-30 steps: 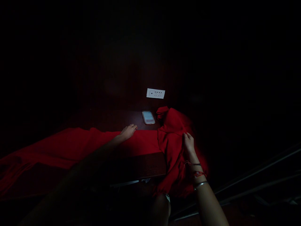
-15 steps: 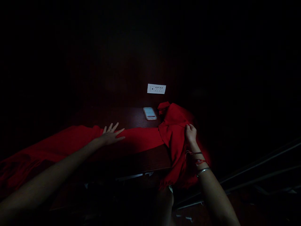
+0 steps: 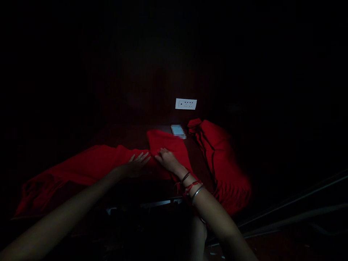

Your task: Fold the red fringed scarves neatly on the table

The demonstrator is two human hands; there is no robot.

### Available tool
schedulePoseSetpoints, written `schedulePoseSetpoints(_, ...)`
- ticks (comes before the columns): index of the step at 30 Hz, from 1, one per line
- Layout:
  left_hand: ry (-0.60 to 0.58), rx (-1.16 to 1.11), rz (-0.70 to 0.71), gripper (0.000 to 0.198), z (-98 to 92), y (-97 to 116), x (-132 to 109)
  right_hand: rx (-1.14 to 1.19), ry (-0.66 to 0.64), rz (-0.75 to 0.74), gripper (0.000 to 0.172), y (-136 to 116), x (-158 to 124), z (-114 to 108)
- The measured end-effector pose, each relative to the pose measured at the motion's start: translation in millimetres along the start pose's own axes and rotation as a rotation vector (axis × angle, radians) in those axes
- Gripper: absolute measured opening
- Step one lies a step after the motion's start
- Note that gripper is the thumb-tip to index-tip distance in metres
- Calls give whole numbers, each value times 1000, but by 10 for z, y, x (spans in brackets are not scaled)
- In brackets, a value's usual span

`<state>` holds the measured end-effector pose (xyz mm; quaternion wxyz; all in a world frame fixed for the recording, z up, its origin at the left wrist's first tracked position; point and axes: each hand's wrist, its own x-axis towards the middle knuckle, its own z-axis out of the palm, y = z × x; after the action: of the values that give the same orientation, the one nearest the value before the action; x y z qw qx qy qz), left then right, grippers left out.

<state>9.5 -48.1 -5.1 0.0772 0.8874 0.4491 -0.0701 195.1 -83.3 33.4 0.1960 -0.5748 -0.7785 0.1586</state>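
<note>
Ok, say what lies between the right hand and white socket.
In the head view, red cloth lies nearest the right hand, then a pixelated phone-like slab below the socket.

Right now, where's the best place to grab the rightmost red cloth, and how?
I'd pinch the rightmost red cloth just above its fringe, probably coming from the near side: that end spreads out toward you, while the far end looks crumpled.
</note>
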Motion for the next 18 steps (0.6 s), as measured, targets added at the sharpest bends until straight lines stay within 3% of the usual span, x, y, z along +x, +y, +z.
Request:
schedulePoseSetpoints(3, 53, 17, -138, 70, 139, -236, -122, -31, -212, 21, 55, -43, 14, 215)
schedulePoseSetpoints(7, 185, -52, -127, 60, 162, -322, -91, -87, -183, 108, 55, 149, -79, 113)
schedulePoseSetpoints(11, 361, -189, -165, 49, -97, -119, 228, -136, -225, 251, 59, 301, -155, 33)
schedulePoseSetpoints(15, 314, -318, -296, 54, -265, 133, 588, -206, -181, 271, 63, 303, -309, 114)
schedulePoseSetpoints(18, 308, -362, -274, 40, -307, 250, 734, -277, -117, 227, 62, 268, -511, 136)
